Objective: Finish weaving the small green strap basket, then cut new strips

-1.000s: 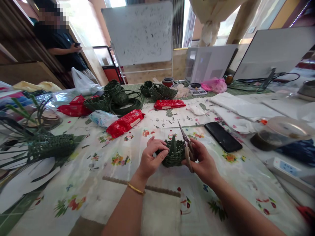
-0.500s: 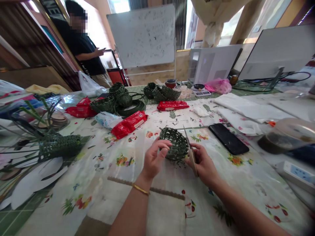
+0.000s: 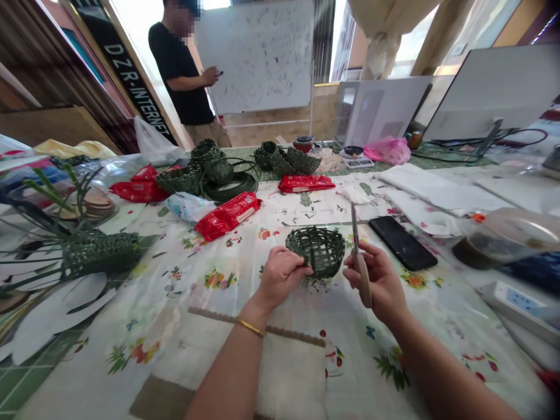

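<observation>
Head | L hand [image 3: 280, 276] pinches woven bskt [image 3: 322, 248] edge | R hand [image 3: 385, 281] grips scissors [image 3: 363, 277] | clr tub [image 3: 510, 224] w/ dk contents [image 3: 475, 252]

Gap between basket [image 3: 321, 249] and red packet [image 3: 228, 216]

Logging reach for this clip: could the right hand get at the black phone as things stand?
Probably yes: the black phone lies just beyond the right hand, with nothing seen between them, though that hand holds scissors and would likely need to put them down first.
</observation>
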